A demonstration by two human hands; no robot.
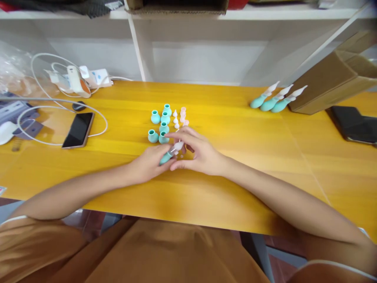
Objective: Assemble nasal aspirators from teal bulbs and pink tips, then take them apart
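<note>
A teal bulb syringe (166,158) with a clear collar and a pointed white tip is gripped in my left hand (150,163), tilted up to the right. My right hand (203,153) is curved around the tip end, its thumb and fingers apart, and I see nothing held between them. Just beyond my hands stand several open-necked teal bulbs (154,117). Beside them lie small white pointed tips (175,114) and pale pink translucent collars (183,112) in rows. Some of these small parts are partly hidden behind my right hand.
Three assembled bulb syringes (275,103) lie at the back right, against a cardboard box (332,74). A black phone (353,124) is at the far right. On the left are another phone (78,130), white cables (38,108) and chargers (78,80). A shelf (182,15) runs above the table.
</note>
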